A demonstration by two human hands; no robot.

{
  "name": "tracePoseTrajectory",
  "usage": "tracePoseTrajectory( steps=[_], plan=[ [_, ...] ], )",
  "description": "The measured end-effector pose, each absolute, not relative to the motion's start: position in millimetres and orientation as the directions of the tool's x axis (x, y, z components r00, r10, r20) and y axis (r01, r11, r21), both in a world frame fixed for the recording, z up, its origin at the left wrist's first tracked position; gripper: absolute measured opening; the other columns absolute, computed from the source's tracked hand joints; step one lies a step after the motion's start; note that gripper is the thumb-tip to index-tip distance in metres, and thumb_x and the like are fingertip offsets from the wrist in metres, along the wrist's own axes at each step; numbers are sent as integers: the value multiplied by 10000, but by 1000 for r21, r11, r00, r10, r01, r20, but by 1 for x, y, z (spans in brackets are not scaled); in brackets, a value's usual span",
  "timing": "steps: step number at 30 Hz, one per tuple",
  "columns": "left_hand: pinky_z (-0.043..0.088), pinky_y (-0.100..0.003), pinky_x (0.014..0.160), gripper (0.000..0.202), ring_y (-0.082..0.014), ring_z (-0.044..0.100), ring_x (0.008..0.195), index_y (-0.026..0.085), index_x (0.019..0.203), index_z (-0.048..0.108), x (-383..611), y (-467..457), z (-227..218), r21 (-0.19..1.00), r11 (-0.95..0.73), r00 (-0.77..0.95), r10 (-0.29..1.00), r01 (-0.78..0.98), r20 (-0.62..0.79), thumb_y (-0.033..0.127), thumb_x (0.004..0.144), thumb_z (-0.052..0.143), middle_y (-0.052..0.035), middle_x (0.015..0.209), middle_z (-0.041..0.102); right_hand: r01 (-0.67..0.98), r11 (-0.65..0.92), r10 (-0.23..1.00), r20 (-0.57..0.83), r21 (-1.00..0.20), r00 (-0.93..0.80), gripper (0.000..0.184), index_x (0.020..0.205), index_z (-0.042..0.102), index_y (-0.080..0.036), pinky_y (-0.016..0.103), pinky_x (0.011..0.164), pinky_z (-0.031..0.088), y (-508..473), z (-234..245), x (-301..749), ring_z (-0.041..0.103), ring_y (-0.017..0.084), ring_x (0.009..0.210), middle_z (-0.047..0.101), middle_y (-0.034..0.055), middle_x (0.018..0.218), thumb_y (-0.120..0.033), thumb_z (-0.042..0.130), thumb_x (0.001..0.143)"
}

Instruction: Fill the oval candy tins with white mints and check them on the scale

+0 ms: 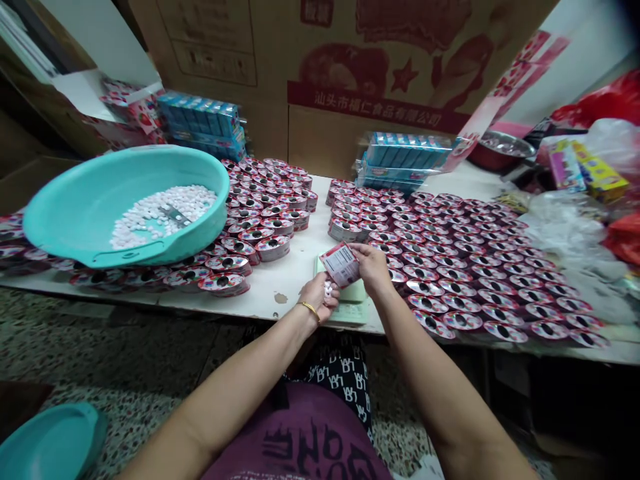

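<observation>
Packet (340, 264) pinched, right hand (373, 269) fingers (357, 249); tablets (329, 289), left hand (316, 298).

Far side, big cardboard box (380, 67) standing behind the tabletop: red band (377, 107) across it, white characters 汕头市福仁食品有限公司. Small red stamp (317, 12) at the box's top edge, characters too blurred to read. Framed print on the box's left panel (215, 60), too small to read. Near centre, packet (341, 264) in the fingers of the right hand (371, 265): white label with fine print, not legible. Nearest, black fabric (345, 373) with a repeated white letter pattern, and purple shirt (300, 440) with large dark letters, cut off, unreadable.
</observation>
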State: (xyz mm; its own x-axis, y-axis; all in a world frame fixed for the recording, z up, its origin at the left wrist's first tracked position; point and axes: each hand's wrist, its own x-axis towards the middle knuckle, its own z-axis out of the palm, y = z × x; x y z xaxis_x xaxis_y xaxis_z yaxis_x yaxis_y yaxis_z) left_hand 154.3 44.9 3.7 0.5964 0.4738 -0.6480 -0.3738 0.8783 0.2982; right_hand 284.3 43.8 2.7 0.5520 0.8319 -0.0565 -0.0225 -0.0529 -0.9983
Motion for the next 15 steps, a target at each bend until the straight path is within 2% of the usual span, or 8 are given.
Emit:
tracePoseTrajectory(
  steps=[3, 7, 11, 15],
  plan=[
    [128, -94, 294, 115, -6, 308, 341, 149, 642, 386, 159, 49, 7, 269, 858, 582, 499, -438, -642, 204, 723, 446, 56, 488, 351, -203, -38, 786, -155, -978, 598, 241, 766, 628, -133, 217, 508, 382, 49, -2, 285, 510, 98, 516, 608, -17, 586, -234, 558, 559],
    [133, -94, 301, 118, -5, 309, 343, 152, 660, 392, 158, 52, 5, 314, 805, 505, 569, -504, -649, 223, 721, 464, 65, 494, 331, -378, 31, 715, -244, -925, 656, 261, 807, 588, -149, 208, 470, 372, 46, -10, 272, 496, 88, 481, 597, -32, 599, -224, 537, 563],
    [135, -95, 303, 140, -3, 306, 341, 153, 637, 379, 158, 52, 2, 360, 789, 467, 594, -498, -655, 226, 721, 463, 62, 493, 326, -375, 116, 663, -209, -920, 719, 225, 794, 555, -159, 201, 509, 385, 46, -15, 261, 508, 81, 536, 582, -36, 632, -251, 509, 593],
    [128, -101, 295, 100, -9, 313, 338, 149, 644, 391, 162, 48, 1, 348, 806, 480, 572, -478, -665, 196, 725, 426, 51, 496, 346, -301, 102, 585, -188, -948, 789, 261, 851, 524, -166, 199, 498, 372, 47, -16, 261, 476, 77, 503, 536, -57, 601, -280, 490, 618]
  ],
)
